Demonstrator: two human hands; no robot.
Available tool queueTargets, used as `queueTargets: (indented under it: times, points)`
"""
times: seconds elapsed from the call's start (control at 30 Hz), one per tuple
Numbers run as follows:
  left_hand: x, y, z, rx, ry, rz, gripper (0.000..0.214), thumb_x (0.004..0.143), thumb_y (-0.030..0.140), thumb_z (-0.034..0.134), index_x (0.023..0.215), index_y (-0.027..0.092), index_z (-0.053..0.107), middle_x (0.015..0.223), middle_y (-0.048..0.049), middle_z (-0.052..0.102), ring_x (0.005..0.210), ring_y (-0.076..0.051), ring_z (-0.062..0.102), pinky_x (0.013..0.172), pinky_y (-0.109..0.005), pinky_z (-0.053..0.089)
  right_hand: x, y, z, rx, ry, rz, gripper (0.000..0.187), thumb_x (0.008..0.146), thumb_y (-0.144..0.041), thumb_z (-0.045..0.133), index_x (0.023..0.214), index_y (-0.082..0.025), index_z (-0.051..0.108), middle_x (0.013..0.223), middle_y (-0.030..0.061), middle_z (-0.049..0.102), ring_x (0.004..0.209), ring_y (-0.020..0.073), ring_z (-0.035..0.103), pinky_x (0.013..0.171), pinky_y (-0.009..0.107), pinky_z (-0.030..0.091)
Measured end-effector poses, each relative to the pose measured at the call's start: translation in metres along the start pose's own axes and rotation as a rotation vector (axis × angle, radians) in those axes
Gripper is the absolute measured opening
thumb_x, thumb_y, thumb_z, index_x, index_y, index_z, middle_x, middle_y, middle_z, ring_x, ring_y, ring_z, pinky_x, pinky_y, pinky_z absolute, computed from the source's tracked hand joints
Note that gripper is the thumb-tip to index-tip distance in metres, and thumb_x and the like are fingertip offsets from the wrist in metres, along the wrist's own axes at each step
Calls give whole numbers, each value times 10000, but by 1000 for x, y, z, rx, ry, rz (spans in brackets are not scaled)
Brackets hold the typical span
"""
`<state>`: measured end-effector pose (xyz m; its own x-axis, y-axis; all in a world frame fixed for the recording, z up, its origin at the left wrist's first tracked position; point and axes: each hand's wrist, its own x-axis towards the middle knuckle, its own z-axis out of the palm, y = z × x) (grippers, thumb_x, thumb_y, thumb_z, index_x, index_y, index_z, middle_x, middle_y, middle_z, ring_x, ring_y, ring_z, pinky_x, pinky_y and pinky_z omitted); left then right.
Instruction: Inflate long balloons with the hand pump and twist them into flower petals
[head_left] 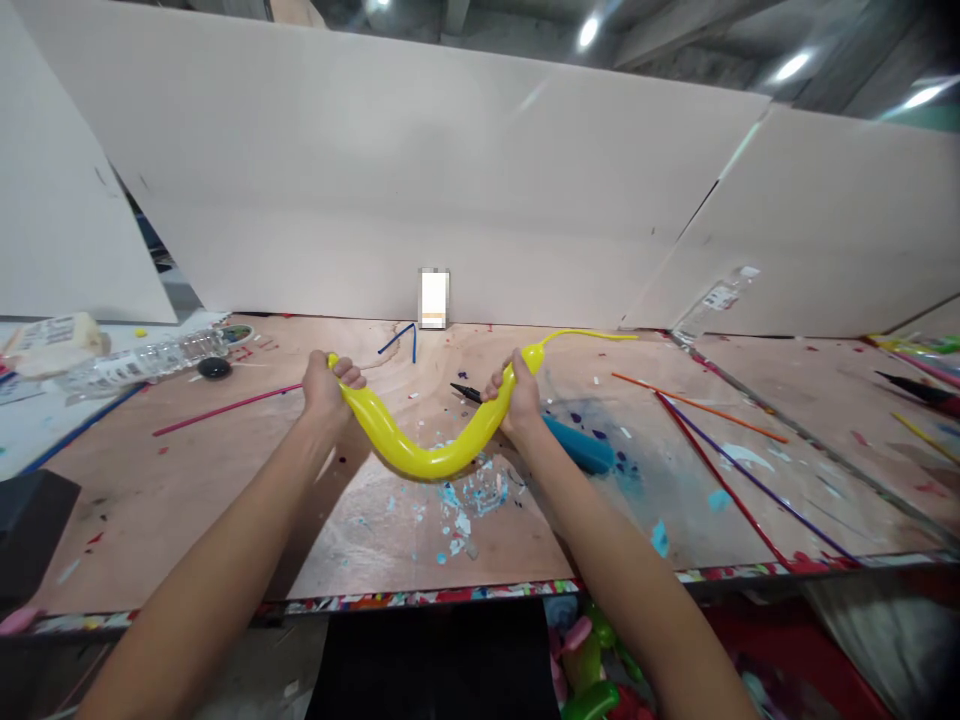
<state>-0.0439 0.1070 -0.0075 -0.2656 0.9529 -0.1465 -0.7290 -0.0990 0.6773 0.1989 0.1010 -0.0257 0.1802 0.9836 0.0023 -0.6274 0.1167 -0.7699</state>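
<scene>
A long yellow balloon (427,455), partly blown up, sags in a curve between my two hands above a wooden table (187,480). My left hand (326,385) is closed around its left end. My right hand (517,395) grips it near the right, where the thin empty tail (592,336) trails off to the right. A black marker (466,393) lies on the table just left of my right hand. A blue tube-shaped thing (581,447) lies just behind my right forearm.
Thin uninflated balloons lie about: pink (225,408), blue (405,340), orange (697,407), red and purple (750,480). A plastic bottle (142,360) lies at the left, another (712,300) leans on the white board walls. Balloon scraps dot the table; balloons sit below its front edge (592,660).
</scene>
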Motion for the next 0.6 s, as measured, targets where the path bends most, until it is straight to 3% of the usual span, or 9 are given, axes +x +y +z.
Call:
queueTargets:
  times: [0.1, 0.27, 0.47, 0.6]
  points:
    - [-10, -13, 10, 37, -95, 26, 218, 695, 205, 438, 631, 206, 229, 452, 104, 174, 314, -41, 182, 343, -163, 156, -16, 6, 15, -35, -130, 98, 416, 735, -613, 584, 720, -239, 403, 421, -113, 404, 309, 74, 363, 338, 206, 363]
    - [-24, -21, 14, 158, -188, 0, 209, 661, 192, 430, 629, 210, 224, 455, 103, 164, 314, -44, 173, 338, -162, 151, -25, 7, 23, -118, -208, 55, 443, 771, -616, 550, 647, -232, 367, 380, -112, 347, 277, 74, 309, 308, 210, 340]
    - [-31, -6, 15, 239, -244, 27, 211, 654, 185, 421, 617, 208, 215, 455, 99, 156, 309, -46, 149, 335, -166, 122, -22, -8, 19, -171, -214, 12, 480, 819, -572, 495, 559, -229, 282, 332, -107, 268, 243, 72, 251, 280, 212, 315]
    - [-22, 15, 8, 152, -243, 85, 205, 668, 172, 423, 608, 204, 230, 451, 95, 157, 310, -45, 160, 338, -174, 127, -16, -35, 9, -133, -132, -68, 341, 775, -423, 595, 606, -220, 381, 405, -93, 386, 321, 81, 389, 366, 221, 412]
